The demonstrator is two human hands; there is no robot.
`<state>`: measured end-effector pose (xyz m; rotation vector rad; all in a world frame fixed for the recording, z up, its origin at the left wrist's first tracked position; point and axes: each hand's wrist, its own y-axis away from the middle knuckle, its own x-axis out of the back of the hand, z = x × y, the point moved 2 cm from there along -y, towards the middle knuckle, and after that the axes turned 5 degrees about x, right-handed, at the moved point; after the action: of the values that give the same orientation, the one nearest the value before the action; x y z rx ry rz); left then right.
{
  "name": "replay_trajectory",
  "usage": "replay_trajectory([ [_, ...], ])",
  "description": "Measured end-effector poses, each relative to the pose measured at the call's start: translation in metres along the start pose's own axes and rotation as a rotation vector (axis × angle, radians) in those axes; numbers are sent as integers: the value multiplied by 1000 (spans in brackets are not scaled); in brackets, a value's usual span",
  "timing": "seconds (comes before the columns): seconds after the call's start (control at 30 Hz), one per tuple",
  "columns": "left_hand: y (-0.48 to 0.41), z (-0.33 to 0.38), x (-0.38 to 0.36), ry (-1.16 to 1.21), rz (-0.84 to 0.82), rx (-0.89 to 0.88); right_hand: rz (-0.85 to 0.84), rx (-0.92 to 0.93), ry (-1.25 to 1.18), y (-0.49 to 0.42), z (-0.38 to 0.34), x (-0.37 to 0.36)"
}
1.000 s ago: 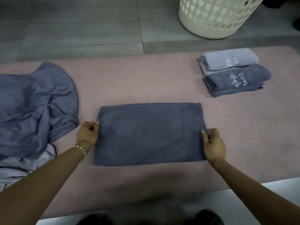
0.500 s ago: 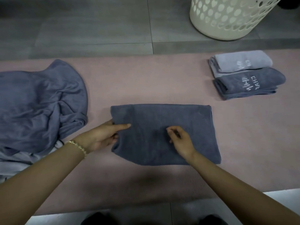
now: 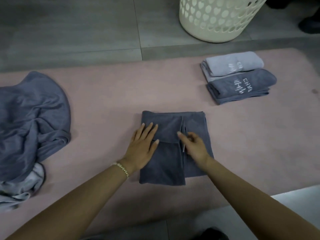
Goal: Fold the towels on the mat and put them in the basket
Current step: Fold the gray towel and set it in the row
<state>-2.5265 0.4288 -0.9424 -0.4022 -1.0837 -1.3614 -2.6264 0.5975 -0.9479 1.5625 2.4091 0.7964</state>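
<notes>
I see the left hand (image 3: pixel 143 146) flat on the dark towel (image 3: pixel 195 125), fingers straight. The right hand (image 3: pixel 194 146) touches its fold; I cannot tell its grip.

A pink mat (image 3: pixel 173 87) lies across a grey tiled floor (image 3: pixel 78 32). On the mat, a crumpled heap of blue-grey towels (image 3: pixel 31 118) sits at the left and a partly folded dark grey towel (image 3: pixel 162 163) in the near middle. At the far right a pale grey folded towel (image 3: pixel 233 64) touches a dark grey folded towel (image 3: pixel 242 85) lying nearer. A cream basket (image 3: pixel 216 19) stands on the floor just beyond the mat.
</notes>
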Motion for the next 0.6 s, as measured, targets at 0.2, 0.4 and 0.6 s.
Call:
replay_trajectory([
  [0.2,-10,21,-24,-114,82,-6,147,384,190,3,-14,-4],
  [0.4,-24,61,-46,-184,57,-104,168,390,325,-17,-22,54],
  [0.6,-33,67,-61,-232,49,-135,218,303,321,-25,-6,66],
])
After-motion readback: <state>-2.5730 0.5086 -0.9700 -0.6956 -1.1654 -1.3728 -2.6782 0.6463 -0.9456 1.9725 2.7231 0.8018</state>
